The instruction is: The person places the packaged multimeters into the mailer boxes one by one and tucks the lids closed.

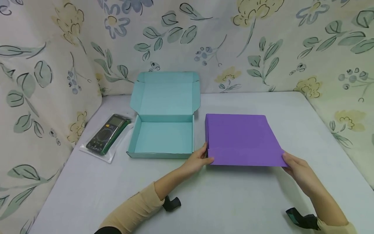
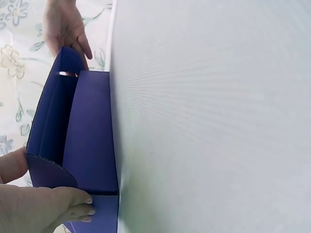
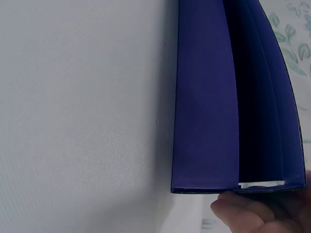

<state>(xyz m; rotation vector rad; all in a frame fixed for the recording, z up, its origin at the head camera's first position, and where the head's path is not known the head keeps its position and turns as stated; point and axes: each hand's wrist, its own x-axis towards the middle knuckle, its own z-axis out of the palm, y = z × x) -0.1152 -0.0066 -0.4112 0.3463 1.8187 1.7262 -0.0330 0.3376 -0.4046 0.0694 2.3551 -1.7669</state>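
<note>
A purple cardboard box (image 1: 242,139) lies on the table, its lid partly lifted along the front edge. Between the raised lid (image 3: 286,121) and the front wall (image 3: 206,107), a dark gap shows in both wrist views. My left hand (image 1: 197,159) holds the lid's front left corner, thumb on the lid and fingers along the box's side. At the opposite front corner, my right hand (image 1: 299,170) pinches the lid's edge, with its fingers beside the side wall. A side flap (image 2: 48,170) hangs from the lid near my left hand. The box's contents are hidden.
Left of the purple box stands an open light-blue box (image 1: 165,138), its lid (image 1: 166,94) raised at the back. Further left lies a digital multimeter (image 1: 108,134) in a clear plastic bag. Floral cloth (image 1: 181,48) hangs behind the white table (image 1: 233,201).
</note>
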